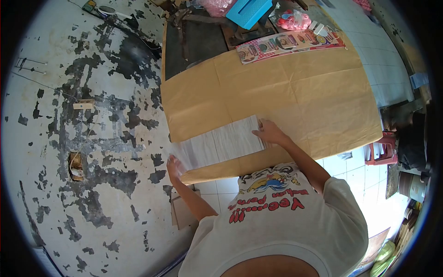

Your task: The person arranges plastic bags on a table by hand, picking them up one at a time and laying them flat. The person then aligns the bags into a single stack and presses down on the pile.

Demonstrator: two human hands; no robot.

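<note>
A long grey-white strip (221, 144) with fine streaks across it lies slantwise over the brown paper cover (258, 94) of the table. At the strip's right end, my right hand (271, 133) has thumb and fingers closed on the edge. My left hand (174, 169) is at the other end, beyond the table's left edge, its fingers bent against the strip. That end looks pale and smeared by motion, and part of it stands out past the table edge.
A printed, colourful sheet (290, 45) lies across the far part of the table. Behind it are a blue plastic basket (249, 11) and a pink bundle (294, 21). A peeling wall (110, 138) runs close along the left; a red stool (383, 148) stands at right.
</note>
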